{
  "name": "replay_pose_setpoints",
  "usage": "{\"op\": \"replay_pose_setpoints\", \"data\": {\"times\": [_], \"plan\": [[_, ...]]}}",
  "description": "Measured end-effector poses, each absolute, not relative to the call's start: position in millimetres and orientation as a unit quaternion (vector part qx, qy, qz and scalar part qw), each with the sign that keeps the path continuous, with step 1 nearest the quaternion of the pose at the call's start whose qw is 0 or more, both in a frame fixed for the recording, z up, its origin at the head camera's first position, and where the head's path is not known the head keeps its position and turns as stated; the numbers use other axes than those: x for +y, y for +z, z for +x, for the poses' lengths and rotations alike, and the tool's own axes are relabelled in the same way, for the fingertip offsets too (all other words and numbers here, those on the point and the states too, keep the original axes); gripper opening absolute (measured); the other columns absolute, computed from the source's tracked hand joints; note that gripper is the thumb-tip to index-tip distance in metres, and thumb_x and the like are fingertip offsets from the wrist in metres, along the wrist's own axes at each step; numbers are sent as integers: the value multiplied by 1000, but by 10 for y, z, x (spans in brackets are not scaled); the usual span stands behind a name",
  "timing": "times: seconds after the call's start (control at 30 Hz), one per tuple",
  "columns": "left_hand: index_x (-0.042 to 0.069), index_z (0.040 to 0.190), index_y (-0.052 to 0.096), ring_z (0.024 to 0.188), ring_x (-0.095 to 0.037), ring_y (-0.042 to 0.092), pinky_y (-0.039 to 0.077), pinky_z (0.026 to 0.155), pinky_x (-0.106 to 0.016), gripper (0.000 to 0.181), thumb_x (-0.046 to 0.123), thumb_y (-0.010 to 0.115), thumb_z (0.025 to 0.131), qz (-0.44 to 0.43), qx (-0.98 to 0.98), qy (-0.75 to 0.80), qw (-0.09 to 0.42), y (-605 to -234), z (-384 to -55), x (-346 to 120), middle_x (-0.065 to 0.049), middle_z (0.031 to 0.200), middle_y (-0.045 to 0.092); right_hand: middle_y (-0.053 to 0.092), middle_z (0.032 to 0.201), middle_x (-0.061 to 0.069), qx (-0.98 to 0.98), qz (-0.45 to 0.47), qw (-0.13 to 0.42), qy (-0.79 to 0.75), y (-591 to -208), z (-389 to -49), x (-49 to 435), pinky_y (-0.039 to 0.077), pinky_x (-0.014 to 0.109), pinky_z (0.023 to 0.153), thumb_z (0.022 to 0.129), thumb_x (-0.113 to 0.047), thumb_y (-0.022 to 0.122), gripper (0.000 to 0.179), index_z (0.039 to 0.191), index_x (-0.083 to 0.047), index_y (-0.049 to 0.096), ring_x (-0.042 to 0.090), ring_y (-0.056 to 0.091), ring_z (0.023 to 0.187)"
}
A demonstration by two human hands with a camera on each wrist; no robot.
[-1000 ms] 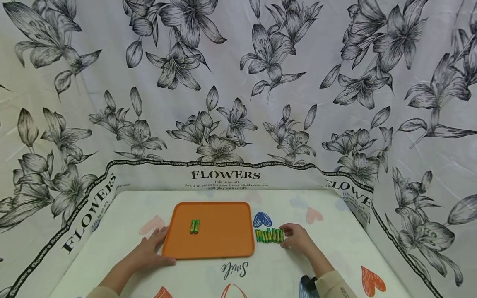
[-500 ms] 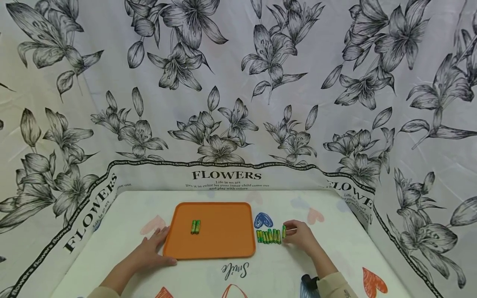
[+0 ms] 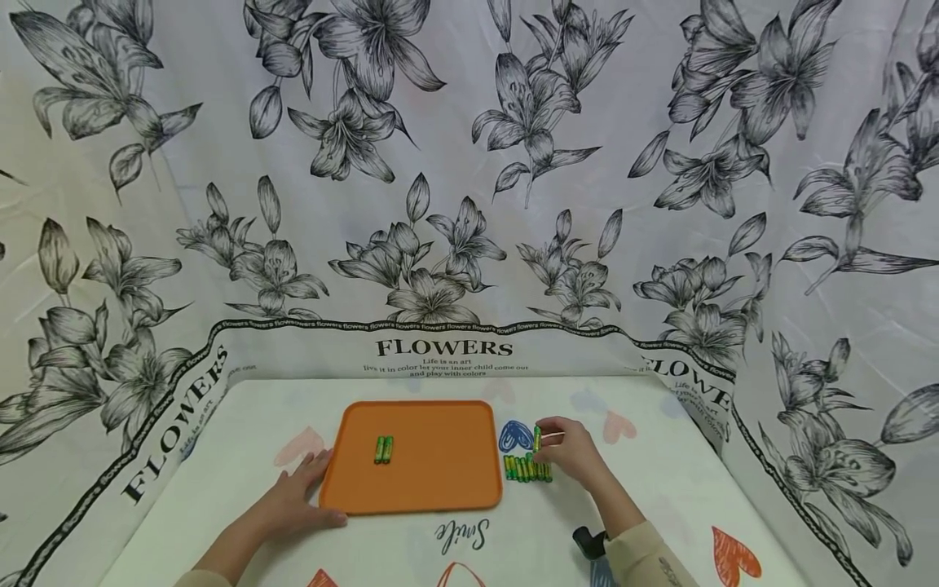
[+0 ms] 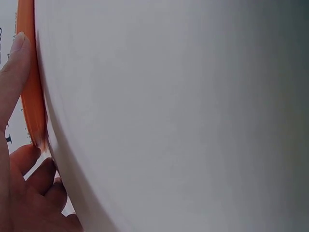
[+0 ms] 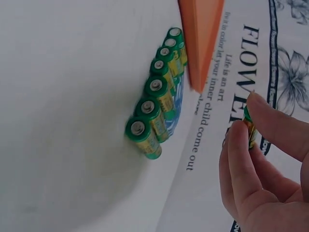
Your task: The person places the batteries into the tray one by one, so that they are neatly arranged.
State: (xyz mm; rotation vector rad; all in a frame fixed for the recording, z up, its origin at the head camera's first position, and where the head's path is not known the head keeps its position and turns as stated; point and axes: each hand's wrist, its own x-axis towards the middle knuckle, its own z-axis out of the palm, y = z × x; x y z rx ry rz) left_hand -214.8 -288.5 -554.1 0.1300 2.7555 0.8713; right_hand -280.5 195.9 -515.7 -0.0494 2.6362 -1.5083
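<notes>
Lifts one small, round green-and-yellow metal battery [image 3: 537,440] higher and farther left than before, pinched between thumb and fingers of the right hand [image 3: 570,448], likely to avoid drops. Leaves seven matching batteries [image 3: 522,469] rowed near those fingers. Rests the left hand [image 3: 295,496], fingers spread, against a flat orange plastic-looking tray [image 3: 440,456], maybe to stop slips.

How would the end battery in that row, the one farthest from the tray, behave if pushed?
The end battery would probably roll if pushed outward, since it lies on its side and looks cylindrical. Pushed inward, it would likely meet the next battery, lying close beside it. It looks smooth, so it might be slippery.
</notes>
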Motion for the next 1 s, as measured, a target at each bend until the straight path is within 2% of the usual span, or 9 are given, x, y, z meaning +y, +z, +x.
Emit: {"op": "replay_pose_setpoints", "data": {"times": [0.43, 0.67, 1.0], "plan": [[4, 159, 27, 151, -52, 11, 8, 114, -77, 124, 58, 88, 66, 42, 944, 304, 121, -5511, -2116, -2871, -24, 164, 25, 69, 112, 8, 871, -46, 55, -487, -5051, -2862, 1664, 64, 35, 79, 78, -1, 84, 53, 127, -2, 65, 20, 67, 97], [7, 160, 26, 151, -51, 11, 8, 115, -77, 127, 63, 86, 64, 35, 947, 295, 122, -5558, -2136, -2889, -24, 165, 22, 69, 111, 8, 869, -77, 63, -485, -5021, -2901, 1494, 63, 35, 76, 79, -4, 84, 50, 126, -4, 66, 21, 68, 97], [5, 159, 26, 150, -55, 11, 9, 113, -79, 125, 61, 86, 66, 44, 947, 294, 120, -5565, -2143, -2893, -27, 164, 21, 70, 111, 7, 862, -78, 93, -492, -4955, -2966, 1250, 64, 33, 75, 80, -6, 84, 54, 130, -2, 63, 20, 67, 98]]}}
